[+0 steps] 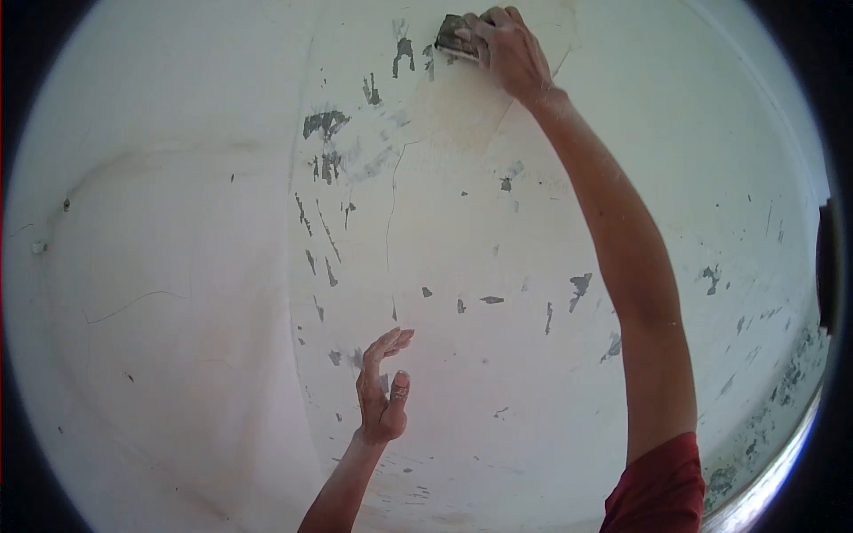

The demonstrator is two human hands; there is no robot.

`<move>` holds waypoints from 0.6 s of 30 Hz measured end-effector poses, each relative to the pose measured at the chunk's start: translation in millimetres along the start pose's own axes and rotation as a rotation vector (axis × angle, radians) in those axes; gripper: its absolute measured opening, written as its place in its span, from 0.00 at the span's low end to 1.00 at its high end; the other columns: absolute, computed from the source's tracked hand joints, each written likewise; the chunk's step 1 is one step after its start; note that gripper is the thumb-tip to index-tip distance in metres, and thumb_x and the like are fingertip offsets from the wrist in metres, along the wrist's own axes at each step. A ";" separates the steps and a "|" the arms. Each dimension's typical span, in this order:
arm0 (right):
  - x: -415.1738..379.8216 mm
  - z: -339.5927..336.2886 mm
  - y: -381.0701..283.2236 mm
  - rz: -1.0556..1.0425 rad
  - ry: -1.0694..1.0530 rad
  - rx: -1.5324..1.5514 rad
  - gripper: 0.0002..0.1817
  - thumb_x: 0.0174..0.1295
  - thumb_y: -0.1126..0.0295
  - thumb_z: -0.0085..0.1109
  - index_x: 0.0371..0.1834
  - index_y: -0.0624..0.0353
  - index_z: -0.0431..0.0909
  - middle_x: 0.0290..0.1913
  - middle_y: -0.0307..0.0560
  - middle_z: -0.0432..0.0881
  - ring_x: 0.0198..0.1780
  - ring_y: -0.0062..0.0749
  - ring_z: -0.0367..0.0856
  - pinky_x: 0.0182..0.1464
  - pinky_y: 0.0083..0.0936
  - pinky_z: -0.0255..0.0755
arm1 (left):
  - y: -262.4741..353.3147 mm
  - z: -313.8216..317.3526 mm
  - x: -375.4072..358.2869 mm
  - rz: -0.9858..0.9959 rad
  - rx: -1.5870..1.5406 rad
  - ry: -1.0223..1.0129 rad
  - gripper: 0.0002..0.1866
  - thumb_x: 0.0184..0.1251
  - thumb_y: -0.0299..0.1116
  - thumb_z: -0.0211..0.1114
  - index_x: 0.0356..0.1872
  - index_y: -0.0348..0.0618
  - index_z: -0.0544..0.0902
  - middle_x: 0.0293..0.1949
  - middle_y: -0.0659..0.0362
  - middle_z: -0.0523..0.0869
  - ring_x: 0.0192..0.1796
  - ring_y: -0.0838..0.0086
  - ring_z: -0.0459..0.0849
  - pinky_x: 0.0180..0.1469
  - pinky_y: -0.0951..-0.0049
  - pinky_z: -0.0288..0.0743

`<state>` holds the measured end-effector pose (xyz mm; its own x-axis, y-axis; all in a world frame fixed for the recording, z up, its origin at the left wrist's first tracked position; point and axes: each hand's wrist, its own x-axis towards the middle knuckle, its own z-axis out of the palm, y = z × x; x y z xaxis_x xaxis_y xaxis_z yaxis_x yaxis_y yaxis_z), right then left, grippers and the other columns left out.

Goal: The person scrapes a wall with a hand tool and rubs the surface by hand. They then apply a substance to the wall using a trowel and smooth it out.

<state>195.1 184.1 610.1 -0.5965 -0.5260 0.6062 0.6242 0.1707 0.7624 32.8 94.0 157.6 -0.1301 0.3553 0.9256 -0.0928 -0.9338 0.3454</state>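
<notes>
High up at the top centre, my right hand (511, 49) is wrapped round a dark, flat-faced block (455, 37) and presses it against the pale wall (444, 222). My right arm reaches up from a red sleeve at the lower right. Lower down, left of centre, my left hand (383, 391) is raised with its thumb apart from its bent fingers. Nothing shows in it, and whether it touches the wall cannot be told. Whitish dust coats the fingers of the left hand. Grey chipped patches (326, 123) mark the wall between and around both hands.
A vertical corner line divides the wall from another pale surface (160, 329) at the left, which has thin cracks and small holes. A dark object (826, 266) stands at the right edge. Below it are a mottled grey-green strip (782, 391) and a bright edge.
</notes>
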 end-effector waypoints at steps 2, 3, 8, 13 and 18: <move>-22.9 0.2 -7.9 0.037 -0.249 -0.231 0.16 0.71 0.63 0.66 0.58 0.58 0.87 0.43 0.50 0.86 0.46 0.44 0.84 0.47 0.39 0.82 | -4.6 -1.6 -2.8 -0.023 -0.004 0.018 0.33 0.83 0.52 0.52 0.71 0.31 0.68 0.62 0.41 0.82 0.63 0.54 0.83 0.67 0.53 0.74; -30.7 0.5 -11.7 0.023 -0.237 -0.220 0.17 0.66 0.70 0.69 0.58 0.58 0.86 0.43 0.47 0.83 0.49 0.42 0.80 0.46 0.39 0.82 | -7.1 -3.0 -2.4 -0.040 -0.006 0.041 0.35 0.82 0.56 0.52 0.71 0.31 0.69 0.62 0.43 0.81 0.63 0.57 0.82 0.67 0.54 0.74; -40.9 -25.5 -39.9 0.059 -0.393 -0.098 0.16 0.67 0.70 0.67 0.58 0.55 0.87 0.45 0.48 0.85 0.52 0.41 0.82 0.50 0.39 0.83 | -13.0 -8.9 -7.4 -0.049 0.006 0.043 0.33 0.82 0.52 0.52 0.72 0.31 0.68 0.62 0.42 0.82 0.63 0.55 0.83 0.67 0.53 0.74; 7.0 -55.2 -1.0 0.334 -0.408 -0.036 0.09 0.70 0.68 0.66 0.50 0.54 0.90 0.44 0.53 0.91 0.40 0.44 0.88 0.50 0.34 0.81 | -6.3 -16.0 -8.1 -0.082 -0.014 0.006 0.36 0.81 0.56 0.53 0.71 0.31 0.68 0.62 0.42 0.81 0.63 0.56 0.82 0.67 0.54 0.73; 79.5 -65.6 68.6 1.101 -0.284 -0.151 0.25 0.69 0.57 0.70 0.30 0.76 0.85 0.20 0.53 0.79 0.19 0.31 0.72 0.24 0.36 0.69 | -5.1 -20.8 -6.3 -0.013 0.017 0.012 0.31 0.83 0.49 0.53 0.72 0.31 0.68 0.62 0.41 0.83 0.62 0.52 0.84 0.67 0.53 0.74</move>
<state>223.6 99.3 695.7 0.2303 0.0566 0.9715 0.9208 0.3101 -0.2364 13.6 97.3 146.7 -0.1408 0.3678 0.9192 -0.0782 -0.9297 0.3600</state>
